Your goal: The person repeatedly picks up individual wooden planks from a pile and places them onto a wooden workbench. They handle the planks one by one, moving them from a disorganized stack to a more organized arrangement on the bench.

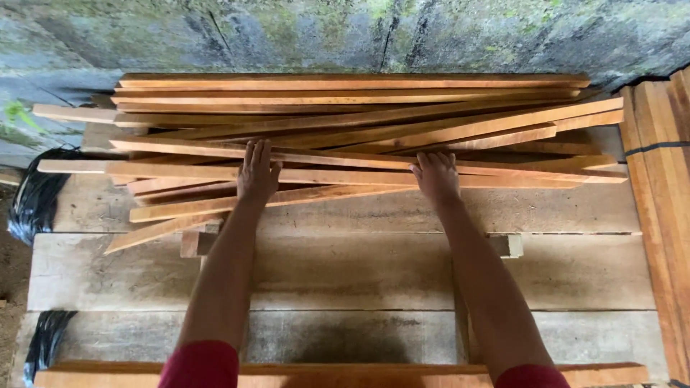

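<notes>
Both hands rest palm-down on a loose pile of thin wooden slats (359,136) that fills the upper half of the frame. The left hand (256,174) lies flat with its fingers stretched out and close together, just left of centre, pressing on a long slat (503,178) that runs almost the whole width of the pile. The right hand (435,174), right of centre, lies on the same slat with its fingers slightly curled over the far edge; it is spread rather than clenched, and whether the fingertips hook under the wood cannot be told. Neither hand has lifted anything.

The slats are reddish-orange, freshly cut, and lie crossed at shallow angles, the upper ones fairly parallel, the lower ones fanning down toward the lower left. They sit on a worktop (345,273) of broad, grey, weathered planks. A small wooden block (190,243) shows under the pile at the left, and another block (509,245) sits at the right near the right forearm. One more orange board (345,373) lies along the bottom edge of the frame. A strapped bundle of boards (665,215) stands along the right edge. Black plastic sheeting (36,194) bunches at the left edge, and a mossy concrete wall (345,32) spans the top.
</notes>
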